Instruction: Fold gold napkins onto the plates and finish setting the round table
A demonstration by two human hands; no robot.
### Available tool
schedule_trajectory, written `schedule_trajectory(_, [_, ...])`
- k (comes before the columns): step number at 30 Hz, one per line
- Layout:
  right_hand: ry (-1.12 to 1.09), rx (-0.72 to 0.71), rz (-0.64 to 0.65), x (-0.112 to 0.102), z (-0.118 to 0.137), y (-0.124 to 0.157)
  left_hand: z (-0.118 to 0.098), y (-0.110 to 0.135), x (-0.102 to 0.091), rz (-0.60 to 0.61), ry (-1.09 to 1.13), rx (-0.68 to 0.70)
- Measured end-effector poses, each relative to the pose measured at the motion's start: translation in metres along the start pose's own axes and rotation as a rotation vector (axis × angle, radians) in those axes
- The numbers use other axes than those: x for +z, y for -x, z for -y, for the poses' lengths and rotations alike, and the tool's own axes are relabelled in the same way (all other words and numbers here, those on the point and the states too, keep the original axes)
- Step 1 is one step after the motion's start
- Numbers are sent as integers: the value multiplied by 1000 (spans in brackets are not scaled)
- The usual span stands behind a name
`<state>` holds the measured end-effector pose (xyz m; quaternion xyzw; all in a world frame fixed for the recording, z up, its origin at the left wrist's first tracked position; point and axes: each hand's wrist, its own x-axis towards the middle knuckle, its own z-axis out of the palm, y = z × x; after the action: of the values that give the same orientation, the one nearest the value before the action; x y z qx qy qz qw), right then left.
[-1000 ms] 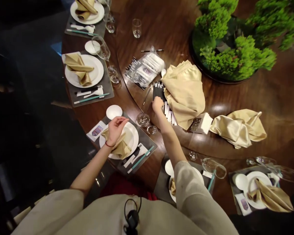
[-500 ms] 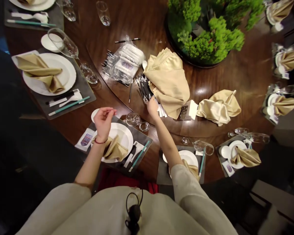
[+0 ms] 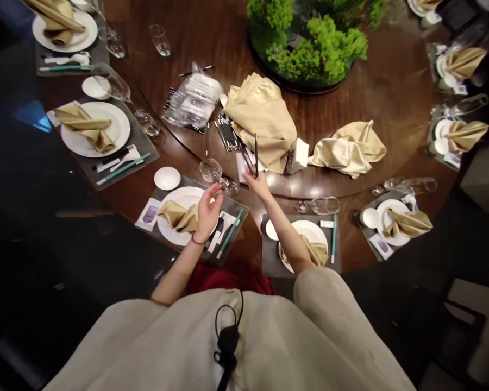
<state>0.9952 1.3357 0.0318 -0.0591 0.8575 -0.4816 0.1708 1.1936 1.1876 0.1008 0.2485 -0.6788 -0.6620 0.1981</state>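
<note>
White plate (image 3: pixel 169 231) with a gold napkin (image 3: pixel 179 216) lies near, under the left hand (image 3: pixel 208 210), its fingers loosely spread; rightward, the right hand (image 3: pixel 257 184) pinches black chopsticks (image 3: pixel 249 158) between its fingertips, above the dark wooden turntable (image 3: pixel 375 92).

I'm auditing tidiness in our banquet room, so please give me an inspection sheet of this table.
Surface: polished dark wood round table with a turntable.
Things at hand: loose black chopsticks beside a plastic bag of white packets.
Clutter: two crumpled gold satin napkins on the turntable.
Hands: right hand pinches dark chopsticks; left hand open over a white plate.
Cables: black cord with clip on the person's garment.
Surroundings: place settings around the table; green centrepiece.
</note>
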Motion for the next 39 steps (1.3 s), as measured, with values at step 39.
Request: schedule_trajectory(39, [851, 308, 93, -302, -340, 223, 35, 349, 232, 178, 183, -537])
